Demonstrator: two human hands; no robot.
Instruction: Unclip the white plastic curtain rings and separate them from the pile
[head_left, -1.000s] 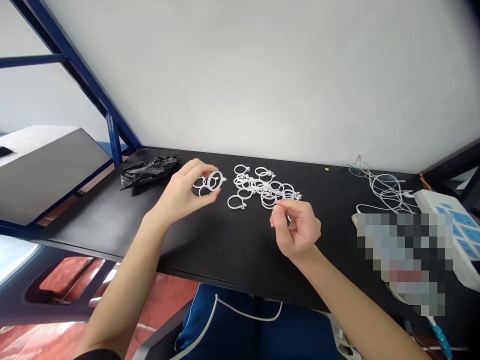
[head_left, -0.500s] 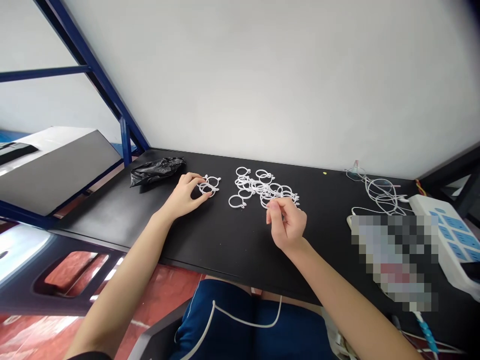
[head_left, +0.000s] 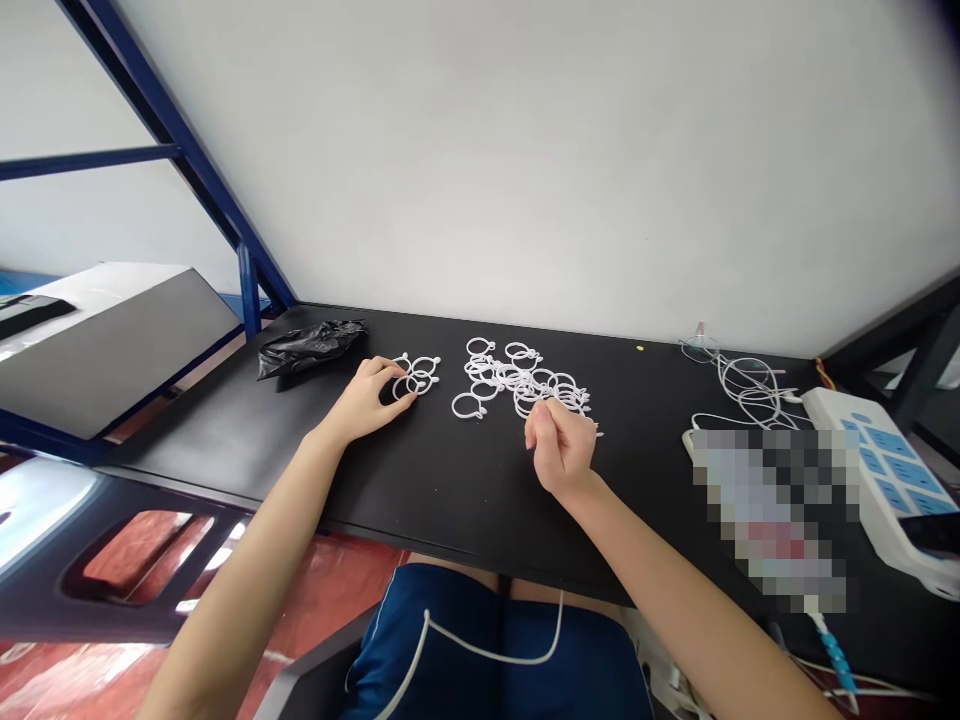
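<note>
A small group of white plastic rings (head_left: 425, 366), each with a little knob-like eyelet, lies on the black tabletop (head_left: 450, 470). My left hand (head_left: 370, 398) rests against this group, thumb and fingers apart, with the fingertips touching or nearly touching the rings. To the right spreads a larger, overlapping pile of similar white rings (head_left: 484, 388). At the near edge of that pile, my right hand (head_left: 561, 445) is closed in a fist and covers some rings. What the fist holds, if anything, is hidden. A white bit of ring shows just past its right side.
A crumpled black plastic bag (head_left: 311, 347) lies at the left back. On the right are eyeglasses (head_left: 701, 347), a tangled white cable (head_left: 754, 390), a blurred-out flat object (head_left: 772, 520) and a white power strip (head_left: 885, 470). A wall (head_left: 525, 180) closes off the back.
More of the small left ring group shows, with one ring now visible nearer my left thumb. My right fist has turned and closed tighter. The whole view has shifted slightly.
</note>
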